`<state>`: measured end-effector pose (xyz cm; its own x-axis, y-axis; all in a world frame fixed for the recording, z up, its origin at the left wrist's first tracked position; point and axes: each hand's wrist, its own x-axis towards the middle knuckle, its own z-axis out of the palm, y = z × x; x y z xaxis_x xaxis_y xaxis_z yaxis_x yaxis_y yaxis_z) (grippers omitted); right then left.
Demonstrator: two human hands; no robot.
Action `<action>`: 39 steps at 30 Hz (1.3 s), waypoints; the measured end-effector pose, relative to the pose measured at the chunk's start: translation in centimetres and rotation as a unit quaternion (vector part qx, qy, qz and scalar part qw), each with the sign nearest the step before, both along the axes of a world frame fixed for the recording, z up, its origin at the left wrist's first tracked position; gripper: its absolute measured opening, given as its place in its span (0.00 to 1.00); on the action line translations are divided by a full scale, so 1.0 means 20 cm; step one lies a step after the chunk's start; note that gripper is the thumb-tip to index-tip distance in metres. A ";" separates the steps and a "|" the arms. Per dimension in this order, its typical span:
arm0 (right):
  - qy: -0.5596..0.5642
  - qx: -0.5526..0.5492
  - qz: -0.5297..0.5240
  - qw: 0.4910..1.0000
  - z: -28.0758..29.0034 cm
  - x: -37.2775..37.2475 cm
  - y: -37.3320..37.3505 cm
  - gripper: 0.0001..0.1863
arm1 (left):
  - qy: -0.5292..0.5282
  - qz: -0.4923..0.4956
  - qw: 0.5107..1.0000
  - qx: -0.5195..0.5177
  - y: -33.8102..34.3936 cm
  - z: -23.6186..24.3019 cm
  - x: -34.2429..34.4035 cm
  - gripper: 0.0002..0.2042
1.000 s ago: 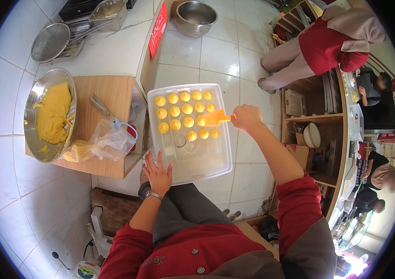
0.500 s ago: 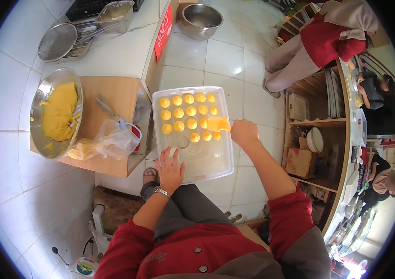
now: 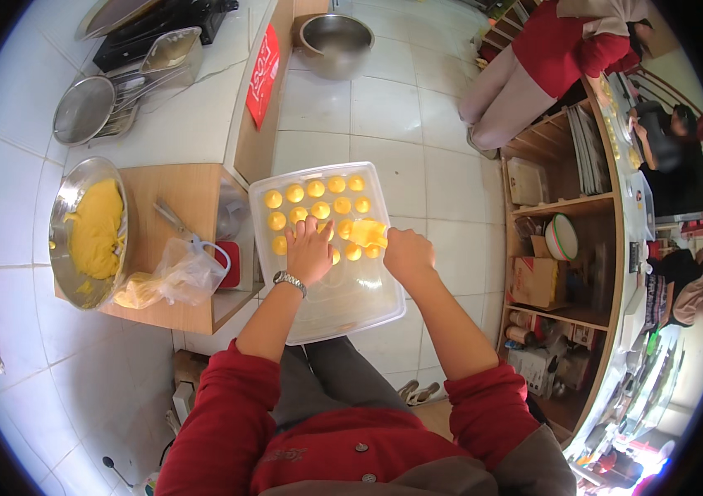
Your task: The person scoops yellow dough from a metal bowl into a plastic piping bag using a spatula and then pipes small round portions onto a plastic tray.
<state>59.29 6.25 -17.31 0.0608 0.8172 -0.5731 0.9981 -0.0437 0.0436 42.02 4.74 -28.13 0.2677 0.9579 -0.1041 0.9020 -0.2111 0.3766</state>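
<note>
A translucent plastic tray [image 3: 351,310] holds rows of yellow piped mounds [image 3: 316,188] in its far half. My left hand [image 3: 310,252] rests over the mounds on the tray's left part, fingers spread and bent a little. My right hand [image 3: 408,255] is closed on an orange spatula-like tool [image 3: 366,235], whose yellow-smeared head lies at the mounds on the tray's right. To the left, a steel bowl [image 3: 60,212] of yellow dough [image 3: 97,231] stands on a wooden shelf [image 3: 144,183], with scissors [image 3: 174,221] and a plastic bag [image 3: 179,271] of yellow mixture beside it.
Sieves [image 3: 84,110] and a container [image 3: 171,58] sit on the white counter [image 3: 183,132]. A large steel bowl [image 3: 335,45] is on the tiled floor [image 3: 380,120]. A co-worker [image 3: 517,91] stands at the right shelving unit [image 3: 575,198], with more people [image 3: 670,140] beyond.
My left hand has moved forward from the tray's near edge onto the mounds. My right hand and the tool have shifted slightly toward me and left. The co-worker leans further over the right counter.
</note>
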 end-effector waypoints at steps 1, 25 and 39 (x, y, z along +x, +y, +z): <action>-0.001 0.000 -0.005 1.000 -0.01 0.01 -0.01 0.08 | 0.014 -0.013 1.000 -0.007 0.02 -0.02 0.02 0.24; 0.012 0.007 0.071 0.997 0.00 0.09 0.05 0.06 | -0.009 -0.046 0.998 -0.041 0.11 -0.14 0.15 0.17; -0.011 0.002 0.072 0.997 -0.02 0.12 0.09 0.06 | 0.027 -0.030 0.999 0.026 0.15 -0.13 0.12 0.13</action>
<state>61.76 8.13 -17.67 -0.0456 0.8210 -0.5691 0.9928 0.1002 0.0650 44.34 7.71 -30.72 0.3198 0.9449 -0.0704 0.9060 -0.2832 0.3147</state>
